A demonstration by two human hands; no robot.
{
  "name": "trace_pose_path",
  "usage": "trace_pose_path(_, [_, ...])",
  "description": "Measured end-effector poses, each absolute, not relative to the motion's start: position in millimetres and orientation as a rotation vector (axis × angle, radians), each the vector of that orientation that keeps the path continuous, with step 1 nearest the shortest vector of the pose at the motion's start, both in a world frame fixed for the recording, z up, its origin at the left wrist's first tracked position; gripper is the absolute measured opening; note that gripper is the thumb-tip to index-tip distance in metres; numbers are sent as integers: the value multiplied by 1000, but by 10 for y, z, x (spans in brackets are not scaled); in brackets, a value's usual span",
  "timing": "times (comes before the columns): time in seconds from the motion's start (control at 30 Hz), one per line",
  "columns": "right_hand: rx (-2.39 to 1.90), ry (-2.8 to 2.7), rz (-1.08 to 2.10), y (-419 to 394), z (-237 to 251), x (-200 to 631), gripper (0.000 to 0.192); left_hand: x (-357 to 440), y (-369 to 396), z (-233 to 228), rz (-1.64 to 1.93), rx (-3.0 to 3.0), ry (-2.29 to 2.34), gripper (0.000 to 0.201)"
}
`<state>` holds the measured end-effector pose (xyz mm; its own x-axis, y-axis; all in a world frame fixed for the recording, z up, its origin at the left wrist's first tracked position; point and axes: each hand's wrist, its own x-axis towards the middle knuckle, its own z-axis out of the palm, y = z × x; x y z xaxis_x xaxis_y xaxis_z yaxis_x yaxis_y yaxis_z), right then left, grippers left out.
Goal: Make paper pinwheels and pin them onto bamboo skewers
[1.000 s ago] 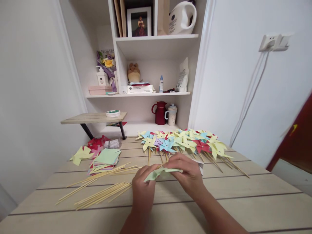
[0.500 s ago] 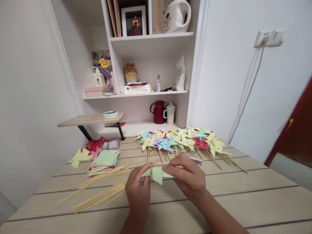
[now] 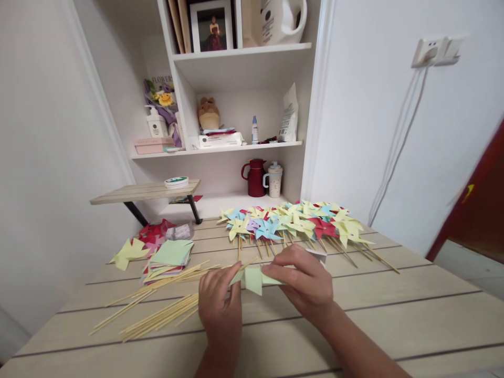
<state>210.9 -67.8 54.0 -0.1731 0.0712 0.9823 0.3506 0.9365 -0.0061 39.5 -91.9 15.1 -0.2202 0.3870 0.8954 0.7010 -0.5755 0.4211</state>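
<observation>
A pale green paper pinwheel (image 3: 254,280) is held just above the table between my two hands. My left hand (image 3: 221,299) pinches its left side, fingers closed. On the right side, my right hand (image 3: 301,281) grips the paper between thumb and fingers. A thin stick end shows behind the pinwheel near my left fingertips; whether it is joined to the paper I cannot tell. Beyond my hands lie many finished pinwheels (image 3: 291,220) on sticks, in yellow, blue, red and purple. Left of my left hand rest loose wooden sticks (image 3: 161,317) in bundles.
A stack of coloured paper squares (image 3: 171,254) lies at the left, beside a loose yellow pinwheel shape (image 3: 129,253) and a clear plastic box (image 3: 180,231). Behind stands a small raised shelf (image 3: 145,191). A white object (image 3: 317,255) is partly hidden behind my right hand.
The view has shifted slightly. Both hands keep their hold on the green pinwheel, with only a very small movement of the left hand.
</observation>
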Motion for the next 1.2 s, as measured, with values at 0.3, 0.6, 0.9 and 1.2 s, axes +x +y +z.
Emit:
trace_pose_path(0.3, [-304,-1738,-239,-686,549,2117,25,405,-948,175,-1886,-1745,-1294,32])
trace_pose_path(0.6, [-336,-1699,-142,-697,560,2125,26,455,-859,195,-2606,-1991,-1815,21])
trace_pose_path(0.9, [-318,-1680,-90,-705,557,2143,31,506,-802,267,-3174,-1986,-1870,44])
trace_pose_path(1.2, [-307,-1706,-84,-732,564,2143,31,538,-846,297,-3188,-1807,-1963,33])
